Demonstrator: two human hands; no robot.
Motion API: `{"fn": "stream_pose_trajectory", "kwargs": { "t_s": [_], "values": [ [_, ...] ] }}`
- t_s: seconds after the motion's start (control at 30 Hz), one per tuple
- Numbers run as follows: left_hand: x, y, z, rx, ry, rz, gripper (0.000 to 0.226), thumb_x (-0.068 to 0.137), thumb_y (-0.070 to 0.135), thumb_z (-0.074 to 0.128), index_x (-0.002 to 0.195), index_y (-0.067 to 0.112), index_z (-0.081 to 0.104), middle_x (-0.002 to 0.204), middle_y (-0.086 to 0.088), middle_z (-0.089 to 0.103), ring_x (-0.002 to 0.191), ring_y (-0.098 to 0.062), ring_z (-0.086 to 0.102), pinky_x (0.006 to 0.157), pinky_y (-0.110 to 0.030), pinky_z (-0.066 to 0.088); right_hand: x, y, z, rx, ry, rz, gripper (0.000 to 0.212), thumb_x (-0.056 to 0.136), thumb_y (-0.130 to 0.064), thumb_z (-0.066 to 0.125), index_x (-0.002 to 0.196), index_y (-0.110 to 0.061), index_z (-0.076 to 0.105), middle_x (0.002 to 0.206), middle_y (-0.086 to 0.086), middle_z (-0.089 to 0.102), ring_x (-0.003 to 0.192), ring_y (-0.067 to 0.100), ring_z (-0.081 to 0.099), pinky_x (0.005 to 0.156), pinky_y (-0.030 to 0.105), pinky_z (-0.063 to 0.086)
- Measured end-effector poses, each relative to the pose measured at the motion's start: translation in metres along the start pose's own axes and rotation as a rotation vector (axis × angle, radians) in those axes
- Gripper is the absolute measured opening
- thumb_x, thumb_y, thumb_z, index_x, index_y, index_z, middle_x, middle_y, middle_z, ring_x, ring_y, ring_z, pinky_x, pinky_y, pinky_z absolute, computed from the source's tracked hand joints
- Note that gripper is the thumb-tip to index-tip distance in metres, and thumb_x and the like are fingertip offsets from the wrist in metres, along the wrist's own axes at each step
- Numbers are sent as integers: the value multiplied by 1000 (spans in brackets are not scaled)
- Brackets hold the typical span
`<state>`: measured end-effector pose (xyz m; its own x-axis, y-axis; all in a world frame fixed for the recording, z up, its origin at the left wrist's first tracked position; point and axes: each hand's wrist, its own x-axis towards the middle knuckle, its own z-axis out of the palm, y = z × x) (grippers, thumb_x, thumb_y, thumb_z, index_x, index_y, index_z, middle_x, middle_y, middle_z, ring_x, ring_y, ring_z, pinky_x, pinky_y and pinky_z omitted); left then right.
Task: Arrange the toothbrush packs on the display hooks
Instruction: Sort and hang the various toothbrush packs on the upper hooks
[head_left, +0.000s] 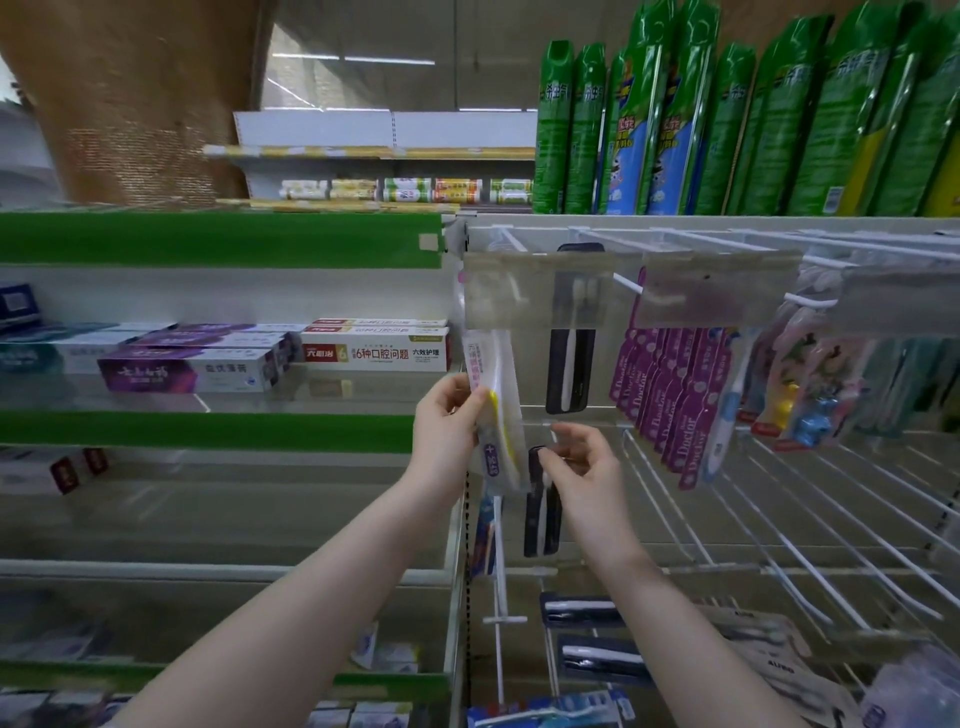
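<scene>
A: Hands?
B: Apart, both busy. Left hand (447, 421) clamped on clear pack (498, 405), fingers curled round its left edge. Right hand (582, 462) just beside, thumb + forefinger pinching top end of black pack (543, 512).
A: Look of the packs?
B: Clear pack: see-through plastic, yellow-handled brush inside, pink-white card up top, purple label lower down. Upright, top end tucked behind cloudy tag holder (535, 291); on a hook or not, can't tell. Black pack: long, narrow, dark card w/ white brush, hanging straight down below the right fingers, just right of the clear pack.
A: Around them?
B: Second black pack (569, 364) hung above, same look. Further right, row of purple Doctor packs (670, 400) on white hooks (628, 283), then kids' brushes (800, 395) w/ toy figures. Flat black packs (587, 610) lying low down. Toothpaste boxes (374, 351) on shelf to the left. Green spray cans (675, 119) on top shelf.
</scene>
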<state>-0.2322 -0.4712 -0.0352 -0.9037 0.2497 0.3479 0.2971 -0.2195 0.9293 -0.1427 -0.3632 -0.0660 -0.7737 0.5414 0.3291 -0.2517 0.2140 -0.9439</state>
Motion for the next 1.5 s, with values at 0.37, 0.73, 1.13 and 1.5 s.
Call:
{"fn": "stream_pose_trajectory", "kwargs": {
  "t_s": [0.37, 0.73, 1.13, 1.5],
  "values": [
    [17, -4, 14, 125, 2, 8, 8, 94, 19, 54, 96, 17, 62, 84, -3, 61, 84, -22, 59, 87, -49, 51, 11, 0, -9, 3, 51, 0, 26, 91, -11, 58, 116, -17, 55, 101, 0, 59, 90, 4, 55, 75, 15, 43],
    [58, -3, 35, 172, 105, -224, 9, 94, 21, 54, 101, 16, 58, 95, 0, 60, 78, -15, 55, 76, -34, 49, 22, -1, -12, -16, 40, 15, 25, 91, -10, 56, 115, -16, 54, 101, 0, 57, 84, 0, 53, 68, 12, 42],
    [26, -27, 41, 286, 90, -303, 43, 96, 28, 50, 136, 10, 46, 130, -6, 56, 114, -24, 53, 93, -33, 39, 16, 8, -18, -6, 24, 39, 24, 91, -9, 56, 114, -15, 55, 98, -2, 58, 84, 0, 54, 68, 10, 43],
    [-35, -37, 57, 250, 10, -265, 62, 91, 36, 55, 145, 12, 35, 147, -6, 41, 137, -23, 37, 113, -43, 30, -15, 16, -37, 42, 59, 59, 18, 91, -10, 57, 108, -16, 57, 88, -3, 57, 79, 4, 53, 66, 10, 43]
  ]
}}
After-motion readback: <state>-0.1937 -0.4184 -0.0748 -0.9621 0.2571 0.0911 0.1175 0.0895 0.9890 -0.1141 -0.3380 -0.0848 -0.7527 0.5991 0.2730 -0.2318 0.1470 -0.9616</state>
